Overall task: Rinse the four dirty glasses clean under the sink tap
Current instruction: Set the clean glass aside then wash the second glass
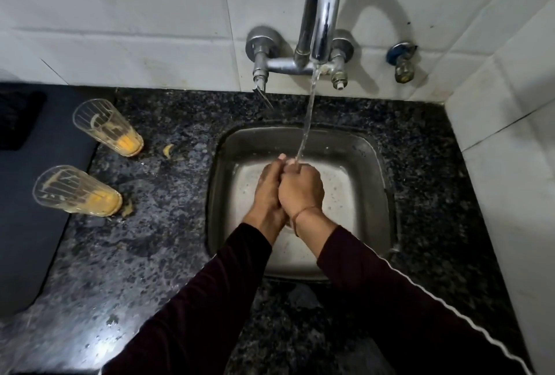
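Two dirty glasses stand on the dark granite counter left of the sink, each streaked inside and with yellow residue at the bottom: the far glass (108, 126) and the near glass (76, 190). My left hand (268, 191) and my right hand (301, 190) are pressed together over the steel sink (365, 164). The tap (322, 11) is running and its stream lands on them. My right hand curls over the straighter fingers of my left hand. No glass shows between them. No other glasses are in view.
Yellow scraps (168, 150) lie on the counter (156, 242) near the glasses. A dark mat or appliance (27, 194) covers the counter's left end. White tiled walls close in behind and to the right. A small valve (402, 62) juts from the back wall.
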